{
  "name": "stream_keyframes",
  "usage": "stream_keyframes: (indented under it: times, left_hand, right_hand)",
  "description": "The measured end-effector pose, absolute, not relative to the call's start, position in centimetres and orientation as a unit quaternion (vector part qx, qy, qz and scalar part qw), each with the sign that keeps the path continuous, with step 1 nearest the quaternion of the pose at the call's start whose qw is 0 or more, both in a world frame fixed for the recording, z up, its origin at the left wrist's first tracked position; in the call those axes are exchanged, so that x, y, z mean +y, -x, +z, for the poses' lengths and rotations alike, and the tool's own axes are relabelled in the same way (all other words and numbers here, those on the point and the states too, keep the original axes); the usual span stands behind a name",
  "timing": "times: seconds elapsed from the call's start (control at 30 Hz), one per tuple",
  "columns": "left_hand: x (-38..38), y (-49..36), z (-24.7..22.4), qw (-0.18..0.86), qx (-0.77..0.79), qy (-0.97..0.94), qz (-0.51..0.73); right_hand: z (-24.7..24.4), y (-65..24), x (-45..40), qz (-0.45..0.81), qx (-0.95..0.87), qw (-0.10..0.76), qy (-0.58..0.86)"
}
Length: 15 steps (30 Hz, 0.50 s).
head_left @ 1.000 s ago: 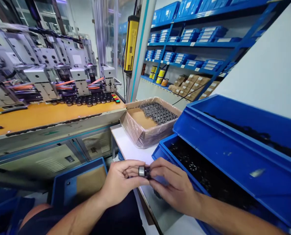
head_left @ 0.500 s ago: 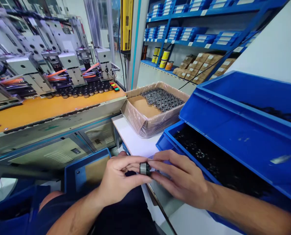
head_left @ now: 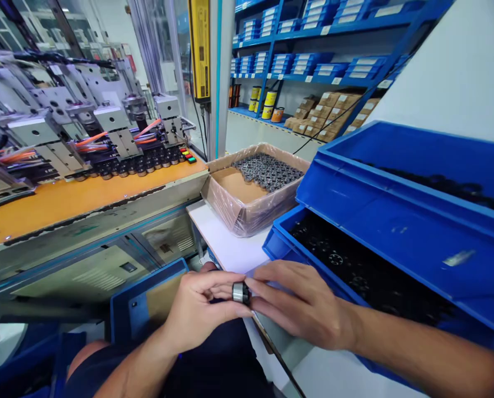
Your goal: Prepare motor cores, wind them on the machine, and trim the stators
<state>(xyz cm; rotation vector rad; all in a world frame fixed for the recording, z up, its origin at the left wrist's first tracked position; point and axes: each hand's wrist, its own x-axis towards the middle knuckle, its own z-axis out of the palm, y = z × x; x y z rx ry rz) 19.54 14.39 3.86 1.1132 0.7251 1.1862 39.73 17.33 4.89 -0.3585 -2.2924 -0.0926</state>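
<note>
A small motor stator core (head_left: 239, 292), a short grey metal cylinder with a black end, is held in front of my lap. My left hand (head_left: 199, 304) grips it from the left, thumb below and index finger above. From the other side my right hand (head_left: 299, 301) reaches in, its fingertips pressed together at the black right end. The fingers partly cover that end, so the exact contact there is hidden. Beyond the hands, a plastic-lined cardboard box (head_left: 247, 213) holds rows of similar cores (head_left: 271, 170).
At right, a blue bin (head_left: 396, 199) rests over another blue bin (head_left: 277, 243) of black ring parts (head_left: 367, 276). The box stands on a white table (head_left: 216, 232). At left is a machine (head_left: 118, 124) with an orange worktop (head_left: 81, 193). Blue shelving (head_left: 305, 33) stands behind.
The view has turned slightly, so the machine, box and shelves sit further left. Both hands stay on the stator core, which now shows a little lower and further left.
</note>
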Motion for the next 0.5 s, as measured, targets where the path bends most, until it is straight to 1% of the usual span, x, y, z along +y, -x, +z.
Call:
stream_keyframes:
  times: [0.17,0.33,0.43,0.5]
  left_hand:
    - [14.2,-19.6,4.2,0.602,0.346,-0.502,0.515]
    - [13.5,-21.1,2.6,0.540,0.380,-0.487,0.571]
    - [13.7,-21.4,2.3,0.479,0.375,-0.522,0.597]
    - [14.1,-20.9,3.0,0.400,0.360,-0.594,0.597]
  right_hand:
    - [5.1,-39.3,17.4,-0.061,-0.899,0.416,0.125]
    - [5.2,-39.4,17.7,-0.106,-0.894,0.416,0.126]
    - [5.3,-39.5,17.6,-0.103,-0.883,0.436,0.142]
    - [5.4,-39.4,17.4,-0.082,-0.870,0.463,0.152]
